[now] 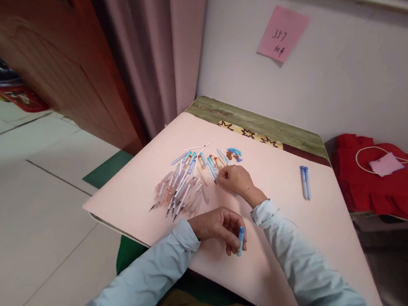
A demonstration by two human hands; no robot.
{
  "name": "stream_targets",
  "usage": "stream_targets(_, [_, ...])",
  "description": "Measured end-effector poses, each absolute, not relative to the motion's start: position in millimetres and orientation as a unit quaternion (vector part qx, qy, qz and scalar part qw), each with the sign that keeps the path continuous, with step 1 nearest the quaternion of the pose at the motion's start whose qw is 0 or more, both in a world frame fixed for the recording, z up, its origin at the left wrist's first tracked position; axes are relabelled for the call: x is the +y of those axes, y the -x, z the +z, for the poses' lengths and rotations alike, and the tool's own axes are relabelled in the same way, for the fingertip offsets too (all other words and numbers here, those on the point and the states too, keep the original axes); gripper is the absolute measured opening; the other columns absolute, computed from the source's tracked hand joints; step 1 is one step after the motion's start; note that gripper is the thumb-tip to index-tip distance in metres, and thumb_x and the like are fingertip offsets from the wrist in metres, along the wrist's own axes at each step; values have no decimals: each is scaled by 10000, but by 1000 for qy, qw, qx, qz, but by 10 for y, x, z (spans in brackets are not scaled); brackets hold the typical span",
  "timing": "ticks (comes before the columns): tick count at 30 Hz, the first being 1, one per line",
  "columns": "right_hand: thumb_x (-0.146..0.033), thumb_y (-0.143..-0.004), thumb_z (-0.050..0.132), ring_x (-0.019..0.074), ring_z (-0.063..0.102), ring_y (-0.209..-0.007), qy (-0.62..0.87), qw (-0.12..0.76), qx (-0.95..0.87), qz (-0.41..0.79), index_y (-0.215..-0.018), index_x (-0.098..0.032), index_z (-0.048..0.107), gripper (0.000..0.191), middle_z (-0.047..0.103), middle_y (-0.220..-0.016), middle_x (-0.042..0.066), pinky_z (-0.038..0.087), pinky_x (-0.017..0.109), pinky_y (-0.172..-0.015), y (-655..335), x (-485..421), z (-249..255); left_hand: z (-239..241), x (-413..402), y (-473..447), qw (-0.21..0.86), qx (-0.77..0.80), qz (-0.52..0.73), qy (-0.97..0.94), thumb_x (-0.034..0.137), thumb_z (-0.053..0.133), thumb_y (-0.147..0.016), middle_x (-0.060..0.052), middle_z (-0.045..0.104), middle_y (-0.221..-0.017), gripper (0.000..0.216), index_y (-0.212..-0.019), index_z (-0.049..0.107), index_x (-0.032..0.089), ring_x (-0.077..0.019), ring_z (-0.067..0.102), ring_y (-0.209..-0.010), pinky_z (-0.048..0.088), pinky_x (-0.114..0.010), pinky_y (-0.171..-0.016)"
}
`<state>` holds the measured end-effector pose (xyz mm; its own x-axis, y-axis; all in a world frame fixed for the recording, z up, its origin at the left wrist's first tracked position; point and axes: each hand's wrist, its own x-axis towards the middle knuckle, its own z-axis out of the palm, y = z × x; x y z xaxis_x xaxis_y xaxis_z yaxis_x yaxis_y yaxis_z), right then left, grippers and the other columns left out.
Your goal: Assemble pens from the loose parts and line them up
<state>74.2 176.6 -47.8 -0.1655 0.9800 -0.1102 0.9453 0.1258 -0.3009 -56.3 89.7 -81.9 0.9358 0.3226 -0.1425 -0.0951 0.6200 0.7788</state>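
My left hand rests near the front of the pink sheet and pinches a short blue pen part upright between its fingers. My right hand reaches across to a pile of pen parts, fingers closed around a thin pen piece at the pile's right edge. The pile holds several clear barrels, blue-tipped tubes and refills. A small heap of blue caps lies just beyond the right hand. Two assembled blue pens lie side by side to the right.
The pink sheet covers a small table with a green patterned edge against a white wall. A pink note is stuck on the wall. Red cloth with a white cord lies at right. Curtain and wooden door stand at left.
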Motion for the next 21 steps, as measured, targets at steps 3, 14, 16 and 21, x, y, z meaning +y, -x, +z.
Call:
stream_targets(3, [-234, -726, 565, 135, 532, -555, 684, 50, -710, 161, -684, -187, 721, 168, 681, -652, 43, 272, 250, -511, -744, 1746, -476, -806, 898, 559, 889, 139, 118, -419, 300, 913, -576, -96, 738, -830, 400, -821, 667, 101, -156, 700, -617, 579, -244, -536])
stream_targets(14, [-267, -750, 603, 111, 515, -524, 653, 107, -699, 272, -685, -167, 718, 166, 618, -569, -14, 312, 218, -505, -846, 1693, -532, -853, 897, 566, 884, 135, 124, -431, 294, 894, -617, -103, 739, -854, 378, -851, 668, 100, -149, 699, -635, 581, -244, -557])
stream_targets(16, [-258, -723, 642, 125, 552, -573, 664, 106, -706, 224, -696, -185, 722, 112, 659, -624, -6, 319, 224, -524, -812, 1685, -502, -860, 895, 565, 884, 131, 123, -432, 284, 892, -621, -103, 740, -857, 370, -848, 664, 100, -148, 698, -624, 582, -245, -551])
stream_targets(21, [-252, -823, 592, 157, 619, -717, 602, 127, -775, 144, -797, -193, 728, 151, 724, -794, 35, 365, 239, -623, -584, 1807, -325, -868, 904, 567, 881, 122, 112, -442, 281, 884, -637, -106, 738, -875, 360, -858, 669, 97, -149, 700, -642, 587, -255, -570])
